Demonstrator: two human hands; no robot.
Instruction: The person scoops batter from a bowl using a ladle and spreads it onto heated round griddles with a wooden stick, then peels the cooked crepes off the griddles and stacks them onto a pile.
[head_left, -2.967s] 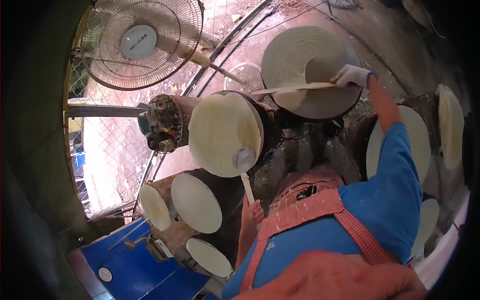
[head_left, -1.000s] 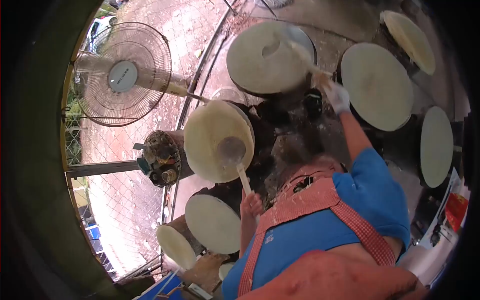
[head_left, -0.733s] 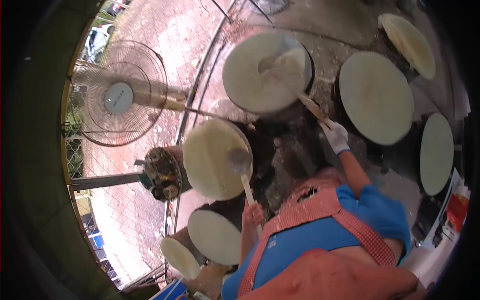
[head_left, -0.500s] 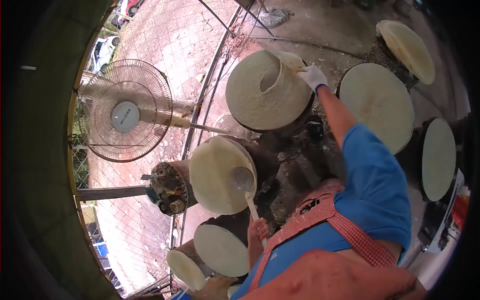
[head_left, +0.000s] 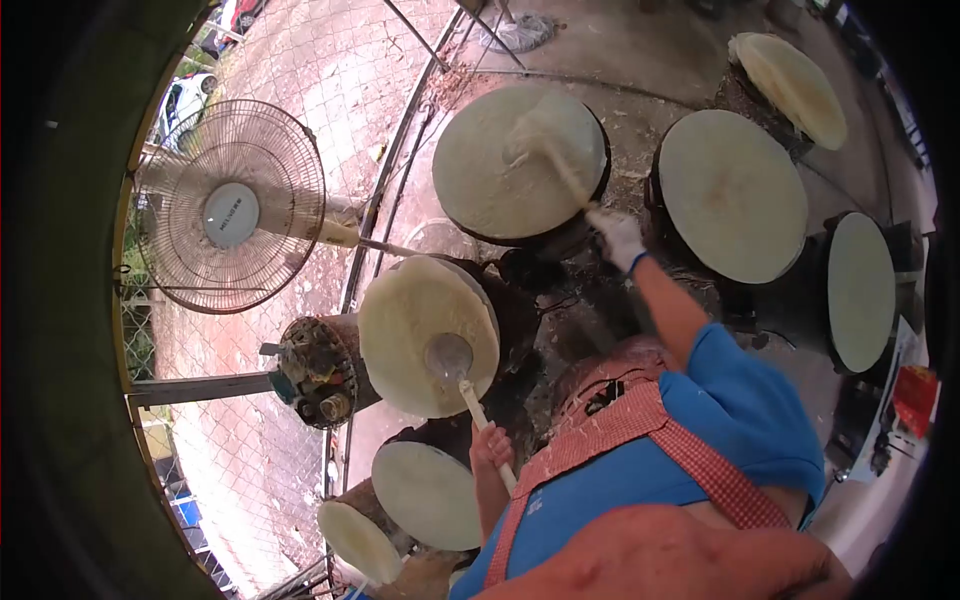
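Observation:
My right hand [head_left: 617, 237], in a white glove, is closed on one end of a pale, doughy strip [head_left: 560, 165]. The strip is blurred and reaches onto a large round griddle [head_left: 470, 160] covered with a thin pale sheet. My left hand [head_left: 491, 447], bare, wraps around the handle of a round-headed ladle [head_left: 449, 357] crusted with batter. The ladle's head rests over the near part of a pale dough sheet [head_left: 405, 320] on a second griddle, and the sheet's edge is uneven.
More round griddles with pale tops stand at the right [head_left: 733, 195], far right [head_left: 861, 290] and lower left [head_left: 425, 495]. A stack of thin sheets [head_left: 790, 90] lies at the upper right. A standing fan [head_left: 231, 214] and a debris-topped cylinder [head_left: 318, 372] are on the left, beside a wire fence.
The sheet that my right hand held folded up from the upper griddle is now seen as a narrow strip. That hand has come lower, nearer my body. My left hand still grips the ladle.

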